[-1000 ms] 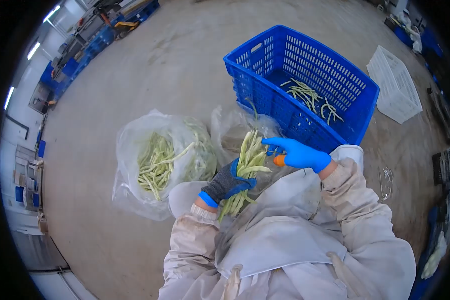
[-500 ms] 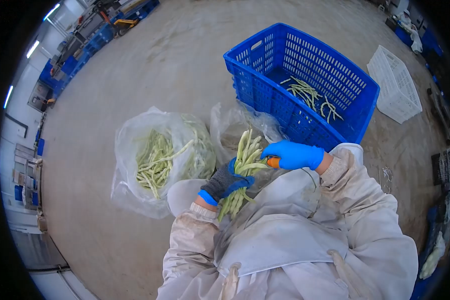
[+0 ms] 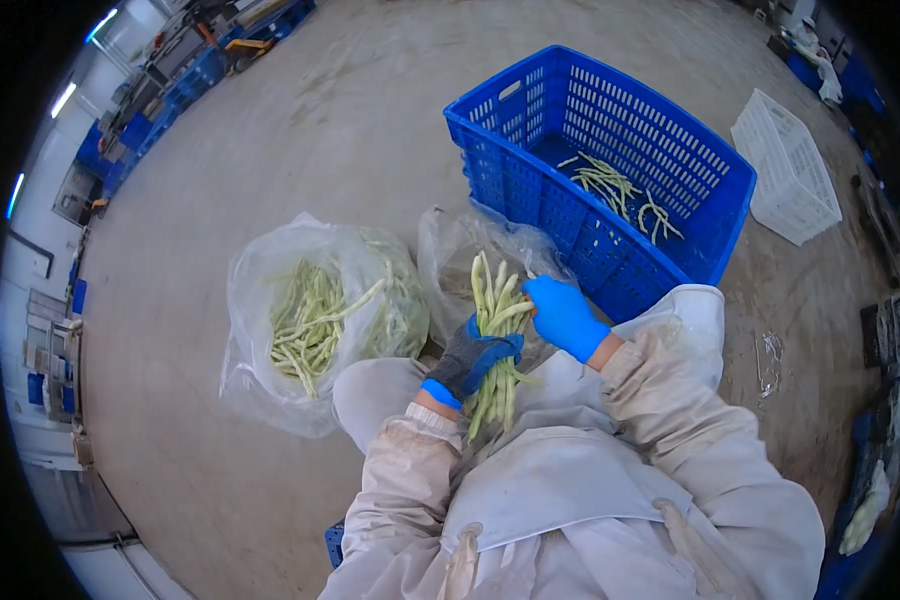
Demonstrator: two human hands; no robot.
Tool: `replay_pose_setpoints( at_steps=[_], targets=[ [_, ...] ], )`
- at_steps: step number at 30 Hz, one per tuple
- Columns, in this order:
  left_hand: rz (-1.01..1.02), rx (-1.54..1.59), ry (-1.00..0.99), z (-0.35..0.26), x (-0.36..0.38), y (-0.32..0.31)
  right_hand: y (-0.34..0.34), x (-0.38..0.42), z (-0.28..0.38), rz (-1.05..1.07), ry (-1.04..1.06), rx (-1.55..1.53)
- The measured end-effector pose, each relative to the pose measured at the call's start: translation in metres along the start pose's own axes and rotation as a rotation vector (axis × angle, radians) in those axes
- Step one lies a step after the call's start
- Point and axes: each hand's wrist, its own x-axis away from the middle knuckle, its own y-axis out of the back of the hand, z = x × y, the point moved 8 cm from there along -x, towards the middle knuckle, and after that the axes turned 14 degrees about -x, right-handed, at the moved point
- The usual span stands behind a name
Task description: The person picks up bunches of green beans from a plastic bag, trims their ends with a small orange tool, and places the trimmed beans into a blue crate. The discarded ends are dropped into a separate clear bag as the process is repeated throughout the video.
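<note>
A bunch of pale green beans (image 3: 493, 385) stands upright in my left hand (image 3: 478, 358), whose gloved fingers are wrapped round its middle. A grey knit glove with blue parts covers that hand. My right hand (image 3: 567, 315), in a blue glove, is closed beside the upper ends of the beans. The orange-handled tool seen in it a moment earlier is mostly hidden by the fingers now, and its working end cannot be made out. Left of my hands, a clear plastic bag (image 3: 247, 300) holds many more beans (image 3: 310, 325).
Ahead to the right stands a blue perforated crate (image 3: 595, 235) with some beans (image 3: 605, 180) on its bottom. Against its near side lies a crumpled clear bag (image 3: 450, 240). A white crate (image 3: 785, 170) is farther right. White scraps (image 3: 768, 362) lie on the floor.
The bunch and my left hand have shifted slightly right and turned more upright. My right hand has tilted, its wrist now lower, and the orange handle has gone mostly out of sight.
</note>
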Motion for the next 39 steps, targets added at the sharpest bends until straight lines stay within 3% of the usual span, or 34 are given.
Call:
replay_pose_setpoints(
  at_steps=[1, 3, 4, 5, 6, 9, 11, 12, 14, 18, 21, 23, 27, 29, 33, 35, 36, 37, 38, 39],
  targets=[
    [0.026, 0.004, 0.014, 0.003, -0.001, -0.002, 0.006, -0.002, -0.014, -0.157, -0.092, -0.042],
    [0.06, -0.023, 0.007, 0.002, 0.007, -0.004, 0.04, -0.007, -0.076, -0.235, -0.294, 0.066],
    [0.059, -0.038, 0.014, 0.001, 0.016, 0.002, 0.067, 0.002, -0.102, -0.43, -0.33, -0.184],
    [0.067, 0.002, -0.021, -0.002, 0.024, 0.006, 0.076, 0.013, -0.14, -0.509, -0.533, -0.464],
    [0.076, 0.05, -0.054, -0.002, 0.031, 0.009, 0.092, 0.014, -0.15, -0.584, -0.435, -0.556],
    [0.038, 0.252, -0.006, 0.004, 0.036, 0.014, 0.089, 0.014, -0.132, -0.425, -0.475, -0.722],
    [0.094, 0.371, -0.022, 0.005, 0.032, 0.013, 0.066, 0.007, -0.072, -0.135, 0.057, 0.06],
    [0.098, 0.362, -0.027, 0.004, 0.031, 0.014, 0.068, 0.004, -0.056, -0.147, 0.058, 0.063],
    [0.121, 0.532, -0.063, 0.001, 0.033, 0.011, 0.06, -0.003, -0.023, 0.053, -0.183, -0.889],
    [0.208, 0.631, -0.087, 0.0, 0.034, 0.006, 0.072, -0.019, 0.035, 0.144, -0.1, -0.897],
    [0.215, 0.656, -0.097, -0.006, 0.037, 0.004, 0.07, -0.028, 0.055, 0.29, -0.056, -0.942],
    [0.223, 0.672, -0.119, -0.006, 0.037, 0.005, 0.062, -0.027, 0.063, 0.487, -0.098, -0.782],
    [0.218, 0.718, -0.118, -0.003, 0.038, 0.004, 0.055, -0.028, 0.064, 0.468, -0.038, -0.663],
    [0.221, 0.725, -0.111, -0.004, 0.038, 0.003, 0.047, -0.024, 0.064, 0.339, 0.206, -0.414],
    [0.137, 0.672, -0.063, -0.003, 0.037, 0.0, 0.033, -0.015, 0.061, 0.314, 0.167, -0.079],
    [0.135, 0.638, -0.017, -0.004, 0.038, -0.004, 0.034, -0.015, 0.039, 0.118, 0.03, -0.245],
    [0.134, 0.607, 0.027, -0.002, 0.038, -0.006, 0.029, -0.017, 0.022, 0.118, 0.033, -0.243],
    [0.293, 0.731, -0.069, -0.003, 0.036, -0.011, 0.038, -0.021, -0.027, -0.09, -0.246, -0.664],
    [0.29, 0.731, -0.076, -0.003, 0.038, -0.01, 0.037, -0.013, -0.07, -0.308, -0.531, -1.079],
    [0.242, 0.676, -0.081, -0.004, 0.042, -0.005, 0.035, -0.009, -0.079, -0.308, -0.527, -1.085]
  ],
)
